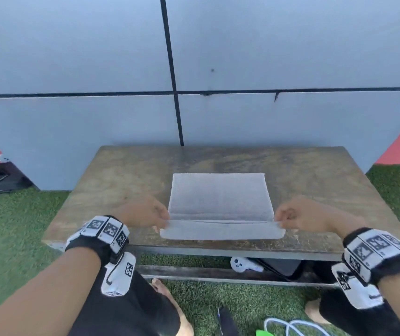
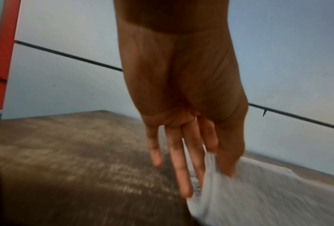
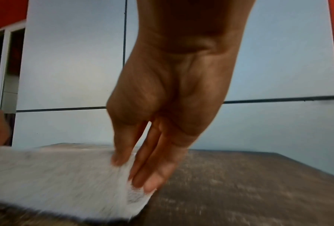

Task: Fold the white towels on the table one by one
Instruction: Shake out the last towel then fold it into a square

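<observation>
A white towel (image 1: 220,202) lies flat in the middle of the wooden worktop (image 1: 121,180), closer to the person's side. Its near edge is lifted and turned over a little way, so a narrow strip sits on top of the rest.

The left hand (image 1: 145,212) pinches the near left corner between thumb and fingers. The right hand (image 1: 298,217) pinches the near right corner the same way. In the wrist views, the cloth bends softly around the fingers (image 3: 154,172), and the other fingers (image 2: 179,165) of the left hand reach down beside the towel's edge.

The towel looks light, soft and floppy. It will sag in the middle if it is held only at the corners, so keeping it pulled a bit tight between both hands should help. The corners are good spots to hold. It is not likely to slip or break.

There is bare wood on all sides of the towel, with lots of room at the far end for carrying the edge forward. The near edge of the worktop is just beside the towel, so the cloth could slide off there.
</observation>
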